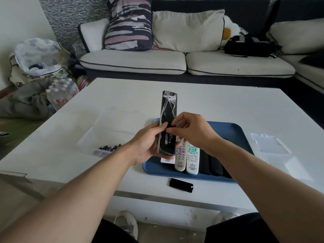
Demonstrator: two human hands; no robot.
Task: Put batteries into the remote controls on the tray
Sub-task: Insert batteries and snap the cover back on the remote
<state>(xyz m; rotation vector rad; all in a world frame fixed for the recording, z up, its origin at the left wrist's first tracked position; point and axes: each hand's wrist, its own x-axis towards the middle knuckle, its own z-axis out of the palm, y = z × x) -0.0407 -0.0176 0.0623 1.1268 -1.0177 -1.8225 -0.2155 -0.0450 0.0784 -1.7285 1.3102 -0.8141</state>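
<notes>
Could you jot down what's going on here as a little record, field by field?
Held item: black remote, plastic-wrapped, back facing up, compartment open
Left hand: grips the remote's lower end
Right hand: fingertips at the battery compartment
Battery: seated in the compartment
Cover: lying on the white table, in front of the tray
Blue tray: holds more remotes
Spare batteries: in a clear box, left

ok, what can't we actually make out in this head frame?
- Battery compartment of the held black remote: right hand fingers cover it; whether the batteries are seated is unclear.
- Black remotes at the right of the blue tray: the right forearm hides them, so no count.
- Batteries in the clear box: too small to count.
- Remote labels: blurred.
</notes>
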